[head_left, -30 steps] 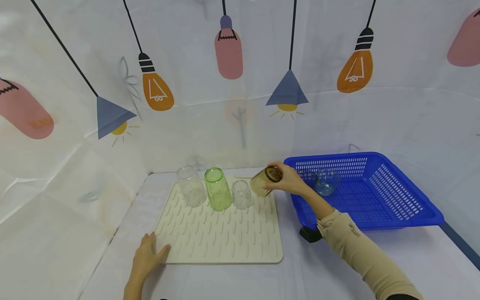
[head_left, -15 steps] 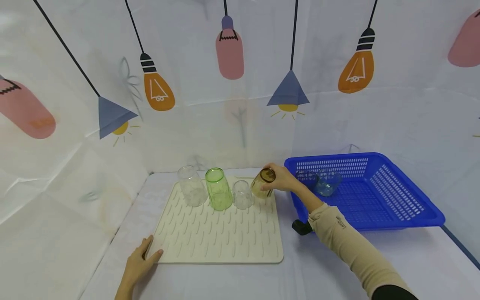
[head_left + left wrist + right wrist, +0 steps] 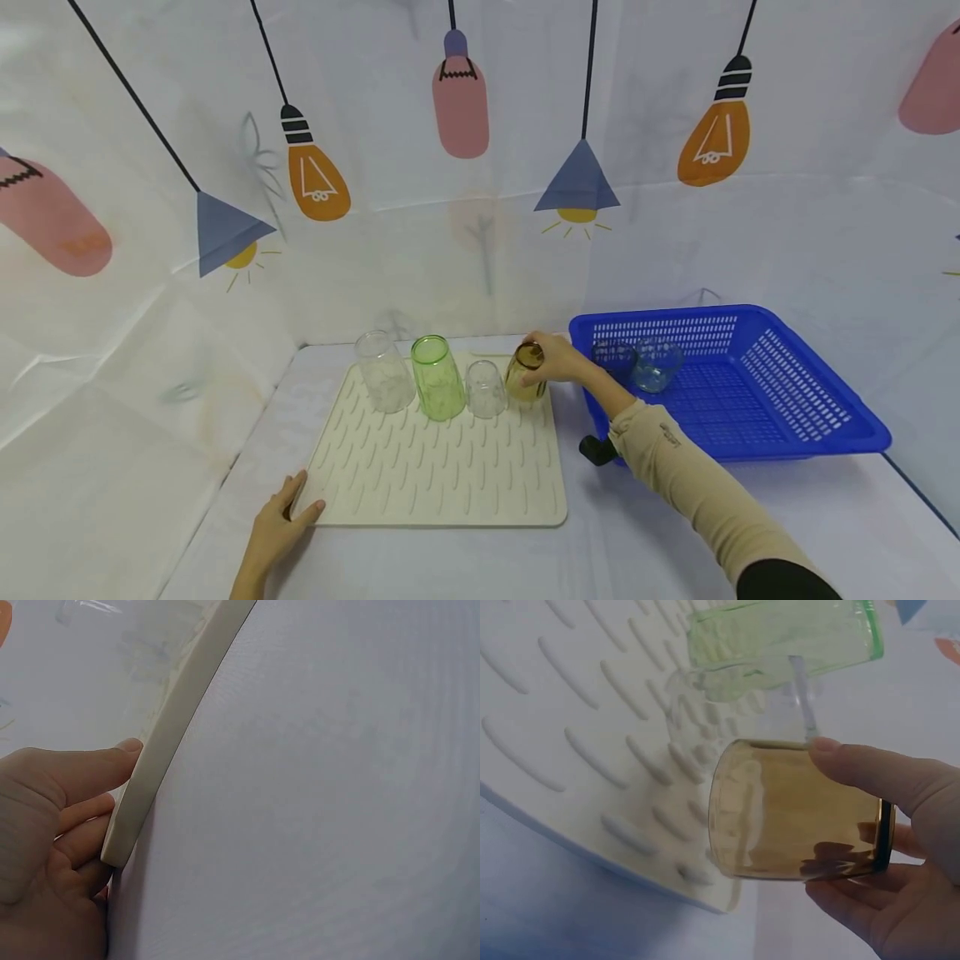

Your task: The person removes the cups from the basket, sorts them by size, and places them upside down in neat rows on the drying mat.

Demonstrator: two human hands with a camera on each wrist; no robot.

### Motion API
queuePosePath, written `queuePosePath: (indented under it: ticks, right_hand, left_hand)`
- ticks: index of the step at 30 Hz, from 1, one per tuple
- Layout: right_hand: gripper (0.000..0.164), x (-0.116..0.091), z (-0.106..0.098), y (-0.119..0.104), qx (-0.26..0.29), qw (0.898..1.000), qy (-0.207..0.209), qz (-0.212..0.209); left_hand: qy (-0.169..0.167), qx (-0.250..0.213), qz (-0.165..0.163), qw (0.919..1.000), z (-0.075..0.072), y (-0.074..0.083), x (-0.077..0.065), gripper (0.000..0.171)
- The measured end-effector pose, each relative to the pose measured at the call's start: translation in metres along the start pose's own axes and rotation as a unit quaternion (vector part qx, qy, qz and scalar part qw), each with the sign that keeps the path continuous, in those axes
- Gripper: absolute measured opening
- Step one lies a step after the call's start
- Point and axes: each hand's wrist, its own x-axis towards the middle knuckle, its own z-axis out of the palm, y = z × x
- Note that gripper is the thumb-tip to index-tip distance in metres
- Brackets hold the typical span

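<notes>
My right hand [image 3: 558,360] holds an amber drinking glass [image 3: 516,382] near the back right corner of the cream ribbed drying mat [image 3: 442,479]. In the right wrist view, the thumb lies on one side of the amber glass [image 3: 795,810] and the fingers on the other, near one end. Left of it, in a row on the mat, stand a small clear glass [image 3: 486,393], a green glass [image 3: 438,385] and a tall clear glass [image 3: 385,377]. My left hand [image 3: 272,533] rests at the mat's front left corner, thumb touching its edge [image 3: 169,724].
To the right, a blue plastic basket [image 3: 750,425] stands close beside the mat, with bluish clear glasses [image 3: 656,367] at its left end. Behind the table hangs a white sheet [image 3: 420,267] printed with lamps. A dark object [image 3: 597,451] shows below the right forearm.
The tilted amber glass has been brought more upright and lower onto the mat's back right area by my right hand. My left hand has slid slightly left at the mat's corner.
</notes>
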Motion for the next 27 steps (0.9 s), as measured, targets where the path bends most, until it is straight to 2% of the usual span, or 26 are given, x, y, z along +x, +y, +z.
queuePosePath:
  ticks: [11, 22, 27]
  right_hand:
    - [0.067, 0.008, 0.01, 0.002, -0.042, 0.998, -0.048, 0.008]
    - [0.065, 0.004, 0.014, -0.002, -0.048, 0.996, -0.074, -0.005]
    - [0.066, 0.002, 0.011, -0.003, -0.055, 0.994, -0.094, 0.003]
  left_hand:
    - [0.004, 0.001, -0.006, 1.0, 0.002, 0.0, 0.001, 0.072]
    - [0.013, -0.005, -0.01, 0.9998, 0.002, 0.001, 0.0, 0.073]
    - [0.014, -0.002, -0.008, 0.9999, 0.003, 0.0, 0.0, 0.072]
